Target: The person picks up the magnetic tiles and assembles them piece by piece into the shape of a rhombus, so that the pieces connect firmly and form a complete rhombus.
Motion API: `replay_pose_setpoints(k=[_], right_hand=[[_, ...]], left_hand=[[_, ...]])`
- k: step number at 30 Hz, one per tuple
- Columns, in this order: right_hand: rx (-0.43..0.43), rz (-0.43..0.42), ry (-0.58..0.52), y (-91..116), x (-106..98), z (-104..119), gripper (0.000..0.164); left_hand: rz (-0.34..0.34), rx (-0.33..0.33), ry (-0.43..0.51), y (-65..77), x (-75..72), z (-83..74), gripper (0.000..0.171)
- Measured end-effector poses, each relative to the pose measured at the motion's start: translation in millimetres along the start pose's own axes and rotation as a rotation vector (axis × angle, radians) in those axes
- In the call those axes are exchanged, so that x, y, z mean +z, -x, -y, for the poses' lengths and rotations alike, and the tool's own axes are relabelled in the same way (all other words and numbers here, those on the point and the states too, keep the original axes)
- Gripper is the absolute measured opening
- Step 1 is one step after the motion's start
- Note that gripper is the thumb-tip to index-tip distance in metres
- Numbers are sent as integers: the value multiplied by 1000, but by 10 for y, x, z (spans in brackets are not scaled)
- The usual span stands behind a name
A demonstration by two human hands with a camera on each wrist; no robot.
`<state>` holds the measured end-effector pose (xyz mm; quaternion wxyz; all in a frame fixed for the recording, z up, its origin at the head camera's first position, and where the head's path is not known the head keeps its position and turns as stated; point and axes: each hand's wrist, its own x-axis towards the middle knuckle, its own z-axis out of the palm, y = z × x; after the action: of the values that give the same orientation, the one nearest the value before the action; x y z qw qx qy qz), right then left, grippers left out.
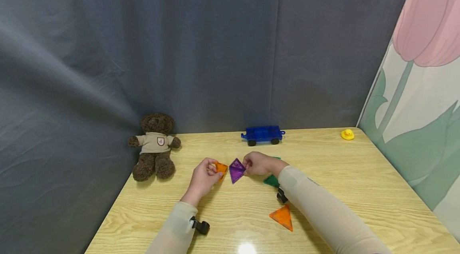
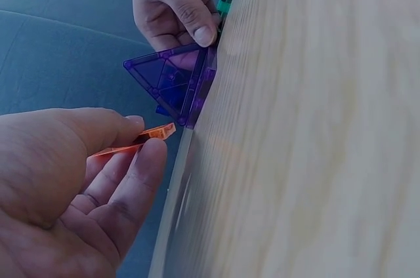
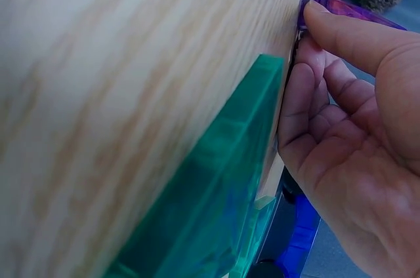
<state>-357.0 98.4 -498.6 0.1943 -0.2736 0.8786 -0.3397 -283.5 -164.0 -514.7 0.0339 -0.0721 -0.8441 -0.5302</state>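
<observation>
My left hand point(image 1: 204, 178) pinches a small translucent orange magnetic tile point(image 1: 221, 169) between thumb and fingers, held above the table. Just right of it are purple triangular magnetic tiles point(image 1: 236, 171), one standing tilted up from another that lies on the tabletop. My right hand point(image 1: 259, 163) pinches these purple tiles at their right edge. In the left wrist view, a small gap separates the orange tile point(image 2: 159, 132) from the raised purple triangle point(image 2: 157, 78). Green tiles point(image 1: 271, 181) lie under and beside my right forearm, partly hidden by it.
An orange triangular tile point(image 1: 283, 217) lies nearer the front, left of the right sleeve. At the back edge stands a blue wheeled toy wagon point(image 1: 262, 134). A brown teddy bear point(image 1: 155, 146) sits at the left, and a yellow rubber duck point(image 1: 347, 134) stands far right.
</observation>
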Motion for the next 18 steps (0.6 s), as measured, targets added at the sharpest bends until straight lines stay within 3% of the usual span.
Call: replay_pose_setpoints(k=[8, 18], right_hand=[[-10, 5, 0, 9, -4, 8, 13], [-1, 0, 5, 8, 6, 9, 13]], left_hand=[[22, -3, 7, -34, 56, 22, 45], [35, -1, 26, -40, 102, 9, 42]])
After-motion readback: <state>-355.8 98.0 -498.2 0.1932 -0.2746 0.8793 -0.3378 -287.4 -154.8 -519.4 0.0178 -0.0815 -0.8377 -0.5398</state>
